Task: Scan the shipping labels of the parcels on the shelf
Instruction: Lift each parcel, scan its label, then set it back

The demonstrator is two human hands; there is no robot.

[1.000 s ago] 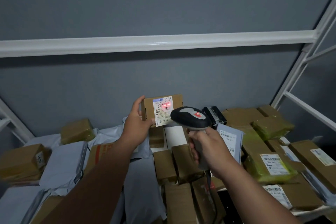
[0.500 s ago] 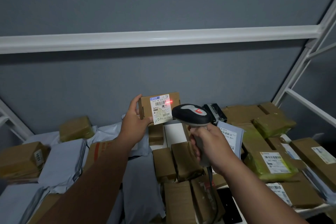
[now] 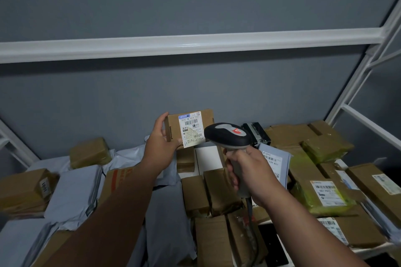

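Both hands busy: left hand gripping a small cardboard parcel, label facing out, right hand wrapped round the barcode scanner handle.

Dim, cool light, sharp focus.
Glare streaks the white shelf rail, which casts a shadow beneath; wide-angle bending skews edges.

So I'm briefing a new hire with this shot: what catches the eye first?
The small cardboard box held up at centre in the left hand, its white label facing the camera. Just right of it, the right hand grips a grey-and-black barcode scanner aimed at that label. Below, parcels crowd the shelf.
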